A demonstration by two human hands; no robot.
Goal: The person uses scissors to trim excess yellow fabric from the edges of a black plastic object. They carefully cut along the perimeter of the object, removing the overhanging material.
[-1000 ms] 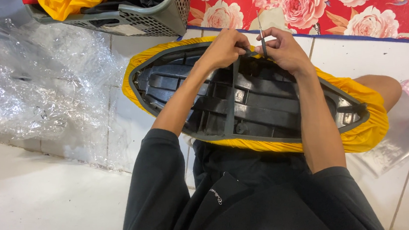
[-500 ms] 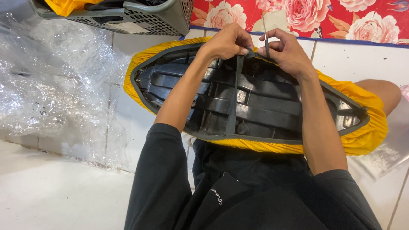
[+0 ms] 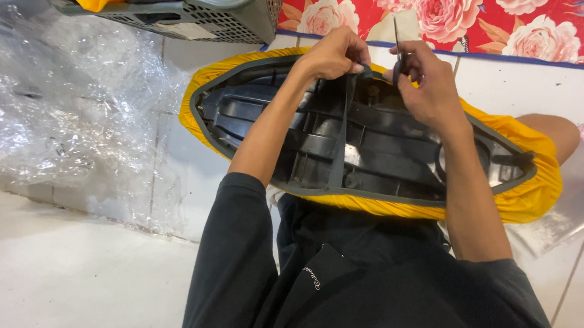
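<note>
At ten o'clock I see crumpled clear plastic wrap (image 3: pixel 48 112). A grey basket (image 3: pixel 227 18) sits at twelve, a rose-printed red cloth (image 3: pixel 500 5) at one.

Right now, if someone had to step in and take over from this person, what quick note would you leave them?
Left hand: grip pinched on the top end of the dark strap at the far rim of the seat base.
Right hand: holds a thin dark tool upright beside the strap end; what kind, I cannot tell.
Seat lies underside up across the lap, yellow cover wrapped around its rim, strap running across the base.
Done: cover is on all round.
Left: the strap's far end appears not yet fixed.
Nearby: grey basket, clear plastic wrap.
</note>
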